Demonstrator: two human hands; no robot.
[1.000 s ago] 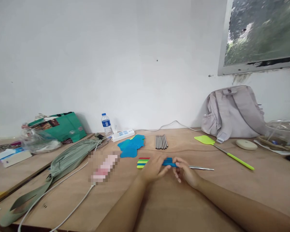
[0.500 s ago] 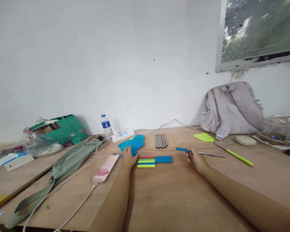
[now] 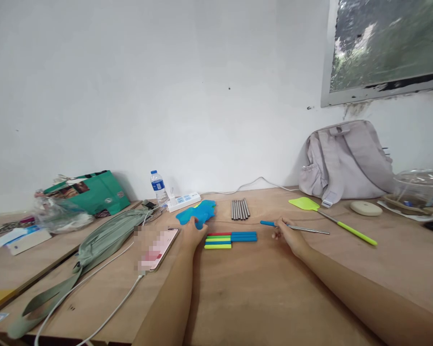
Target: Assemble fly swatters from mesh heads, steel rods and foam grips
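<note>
1. A person's right hand (image 3: 287, 235) pinches a blue-handled rod (image 3: 266, 223) over a wooden table (image 3: 234, 293), the fingers curled closed around it; the blue end points out to the left of the fingertips, the slim metal shaft to their right.
2. The left hand (image 3: 193, 235) reaches to a pile of blue flat pieces (image 3: 197, 211), thumb and fingers parted, with the near edge of the pile between them (whether they grip it or merely touch it, one cannot tell).
3. Between the two hands, just right of the left fingers, lie coloured sticks (image 3: 218, 240) in red, green, yellow and blue, side by side, with a block of blue sticks (image 3: 244, 236) against their right ends.
4. Beyond the fingers of both hands, a row of metal tubes (image 3: 240, 210) rests on the wood.
5. Right of the right fingers, and farther back, lies a yellow-green swatter (image 3: 357, 234); left of the left fingers, a phone (image 3: 164, 246), partly blurred, sits near the wrist.
</note>
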